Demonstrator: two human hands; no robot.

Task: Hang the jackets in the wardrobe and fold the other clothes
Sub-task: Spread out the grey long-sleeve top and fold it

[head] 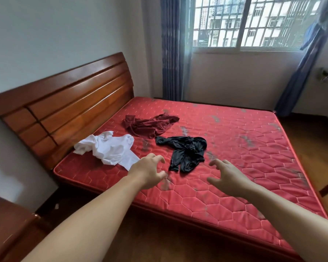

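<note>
Nearest: two bare forearms, extended over the near edge of the bed.

Left hand [150,172]: held above the red mattress [235,167], fingers [159,159] spread and curved downward, holding nothing. It sits just beside the lower corner of the white garment, between that garment and the black one; whether it touches the mattress cannot be told.

Right hand [226,177]: held above the mattress, fingers [216,163] spread and loosely curved, holding nothing. It is near the black garment's right side, not touching it.

Black garment [186,153]: crumpled, lying on the mattress between and just beyond the two hands.

White garment [110,149]: crumpled, lying on the mattress to the left, near the headboard end.

Dark red garment [150,125]: crumpled, lying farther back on the mattress, beyond the white and black pieces and apart from both.

Mattress: red, quilted in a hexagon pattern, with grey smudges across its top.

Wooden headboard [64,106]: reddish-brown, horizontally panelled, against the left wall.

Wooden cabinet [6,224]: lower left corner, only partly in view.

Floor [320,140]: brown wood.

Farthest: barred window [254,21], with blue curtains [171,48] at each side.
</note>
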